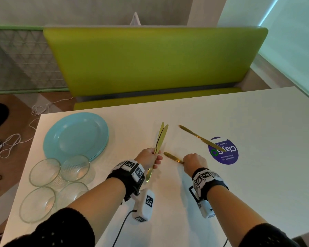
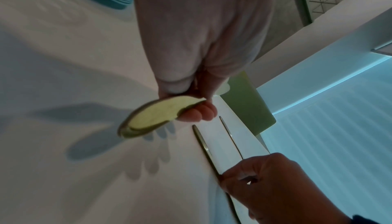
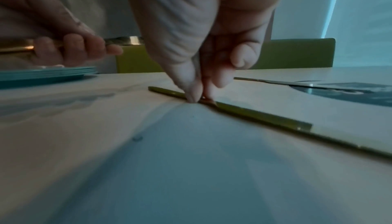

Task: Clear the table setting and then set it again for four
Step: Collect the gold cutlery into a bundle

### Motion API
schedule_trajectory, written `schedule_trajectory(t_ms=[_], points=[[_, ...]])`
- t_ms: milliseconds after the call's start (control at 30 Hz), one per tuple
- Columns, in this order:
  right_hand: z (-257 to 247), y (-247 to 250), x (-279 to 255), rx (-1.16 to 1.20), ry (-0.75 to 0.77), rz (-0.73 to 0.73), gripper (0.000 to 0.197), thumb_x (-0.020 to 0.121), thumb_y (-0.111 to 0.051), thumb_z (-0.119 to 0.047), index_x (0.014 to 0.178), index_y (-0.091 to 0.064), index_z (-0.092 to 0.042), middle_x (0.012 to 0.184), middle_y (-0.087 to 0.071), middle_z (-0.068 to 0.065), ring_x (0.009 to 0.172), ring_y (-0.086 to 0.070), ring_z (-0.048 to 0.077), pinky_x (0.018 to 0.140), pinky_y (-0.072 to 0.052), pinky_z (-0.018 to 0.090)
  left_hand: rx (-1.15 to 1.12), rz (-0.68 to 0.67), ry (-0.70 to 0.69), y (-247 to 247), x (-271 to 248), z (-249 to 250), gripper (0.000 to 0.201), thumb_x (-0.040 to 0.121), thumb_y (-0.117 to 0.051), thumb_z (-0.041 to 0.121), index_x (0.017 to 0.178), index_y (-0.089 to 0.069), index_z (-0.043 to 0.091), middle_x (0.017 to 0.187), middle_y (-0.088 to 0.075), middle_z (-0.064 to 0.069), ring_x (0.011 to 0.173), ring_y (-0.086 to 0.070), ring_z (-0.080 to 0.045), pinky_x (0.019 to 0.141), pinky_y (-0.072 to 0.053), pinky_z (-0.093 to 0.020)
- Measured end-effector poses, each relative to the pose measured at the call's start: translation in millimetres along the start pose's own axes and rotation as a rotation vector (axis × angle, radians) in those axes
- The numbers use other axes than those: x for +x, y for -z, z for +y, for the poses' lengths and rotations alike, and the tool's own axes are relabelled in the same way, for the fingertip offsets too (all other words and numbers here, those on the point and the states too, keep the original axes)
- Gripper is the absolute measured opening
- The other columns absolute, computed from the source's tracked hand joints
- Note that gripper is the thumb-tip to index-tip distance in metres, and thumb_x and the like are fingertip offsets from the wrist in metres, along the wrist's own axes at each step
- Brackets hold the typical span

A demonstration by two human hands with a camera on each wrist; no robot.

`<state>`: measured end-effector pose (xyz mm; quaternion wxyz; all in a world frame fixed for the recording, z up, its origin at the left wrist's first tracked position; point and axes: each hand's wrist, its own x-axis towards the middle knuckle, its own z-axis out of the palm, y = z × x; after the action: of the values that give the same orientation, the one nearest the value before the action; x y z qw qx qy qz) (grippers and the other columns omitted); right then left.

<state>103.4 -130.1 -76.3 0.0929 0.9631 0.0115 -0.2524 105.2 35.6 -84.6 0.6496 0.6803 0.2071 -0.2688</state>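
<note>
The knives [image 1: 160,138] were gold-toned metal with a soft shine, and so was the one [image 1: 202,138] near the table's [image 1: 257,175] right edge. That tabletop looked smooth, matt white. The stacked plates [image 1: 75,136] were glossy turquoise; the bowls [image 1: 45,172] clear glass; the bench [image 1: 150,59] smooth green upholstery.

We see cool daylight from a window at the right; soft shadows of the hands fall on the white desk [image 1: 221,111]. Both wrist views are dim, bluish and blurred, with straight lines bending toward the edges
</note>
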Motion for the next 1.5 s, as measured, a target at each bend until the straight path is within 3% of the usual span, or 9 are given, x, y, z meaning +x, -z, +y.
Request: schedule_trajectory(t_ms=[200,333,533,700,800,833,1000,1167,1500], points=[[5,-7,-13,-0.015,0.052,0.038,0.026,0.095,-0.041,-0.016,0.115,-0.058,-0.012,0.113,-0.064,0.006,0.103,-0.063,0.024,0.083,-0.049,0.030,0.048,-0.016,0.004,-2,-5,2,0.019,0.094,-0.035,-0.002,0.103,-0.049,0.007,0.079,-0.055,-0.004,0.064,-0.050,-0.014,0.057,-0.045,-0.025],[6,-3,-21,-0.033,0.105,0.068,0.027,0.095,-0.042,-0.013,0.118,-0.056,-0.013,0.118,-0.059,0.005,0.110,-0.058,0.023,0.088,-0.047,0.031,0.110,0.010,-0.020,0,-7,6,0.021,0.093,-0.033,-0.001,0.104,-0.050,0.007,0.078,-0.054,-0.003,0.062,-0.048,-0.013,0.054,-0.041,-0.022],[-9,23,-31,-0.241,0.391,0.164,0.031,0.096,-0.038,-0.008,0.117,-0.061,-0.012,0.116,-0.061,0.007,0.110,-0.055,0.025,0.088,-0.044,0.034,0.213,0.040,-0.005,-3,-13,12,0.022,0.093,-0.028,-0.001,0.101,-0.046,0.008,0.077,-0.053,-0.002,0.061,-0.048,-0.013,0.052,-0.039,-0.020],[-25,41,-37,-0.270,0.567,0.255,0.030,0.097,-0.038,-0.011,0.113,-0.064,-0.012,0.112,-0.062,0.005,0.111,-0.050,0.023,0.087,-0.041,0.032,0.274,-0.034,0.000,-11,-23,9,0.019,0.093,-0.032,0.004,0.095,-0.050,0.008,0.073,-0.055,-0.002,0.060,-0.048,-0.012,0.053,-0.037,-0.019],[-30,49,-39,-0.269,0.593,0.273,0.029,0.096,-0.040,-0.009,0.112,-0.064,-0.010,0.115,-0.060,0.007,0.114,-0.048,0.023,0.086,-0.042,0.032,0.314,-0.076,-0.020,-13,-27,9,0.027,0.089,-0.039,0.004,0.067,-0.053,0.013,0.068,-0.058,0.001,0.060,-0.051,-0.011,0.055,-0.039,-0.020],[-31,52,-39,-0.265,0.600,0.266,0.028,0.096,-0.040,-0.009,0.112,-0.064,-0.009,0.116,-0.059,0.008,0.115,-0.047,0.024,0.086,-0.043,0.032,0.321,-0.116,-0.018,-13,-28,9,0.029,0.090,-0.039,0.004,0.066,-0.052,0.013,0.069,-0.059,-0.001,0.062,-0.054,-0.013,0.058,-0.043,-0.022],[-33,57,-39,-0.260,0.632,0.222,0.025,0.097,-0.044,-0.010,0.114,-0.062,-0.007,0.117,-0.056,0.008,0.117,-0.046,0.023,0.080,-0.046,0.029,0.198,-0.143,0.036,-18,-31,5,0.028,0.090,-0.029,-0.006,0.080,-0.051,0.007,0.075,-0.059,-0.008,0.067,-0.060,-0.018,0.068,-0.051,-0.028],[-31,57,-36,-0.284,0.655,0.215,0.024,0.096,-0.047,-0.013,0.115,-0.062,-0.007,0.119,-0.056,0.007,0.117,-0.046,0.022,0.083,-0.046,0.030,0.095,-0.180,0.069,-18,-28,6,0.028,0.082,-0.025,-0.015,0.078,-0.047,0.002,0.074,-0.053,-0.014,0.062,-0.052,-0.022,0.062,-0.045,-0.030],[-16,47,-18,-0.137,0.683,0.283,0.029,0.094,-0.043,-0.006,0.114,-0.063,-0.012,0.113,-0.059,0.005,0.112,-0.050,0.022,0.082,-0.048,0.031,0.087,-0.108,0.091,-23,-16,9,0.029,0.085,-0.026,-0.010,0.069,-0.043,0.007,0.066,-0.044,-0.007,0.054,-0.038,-0.016,0.051,-0.035,-0.025]])
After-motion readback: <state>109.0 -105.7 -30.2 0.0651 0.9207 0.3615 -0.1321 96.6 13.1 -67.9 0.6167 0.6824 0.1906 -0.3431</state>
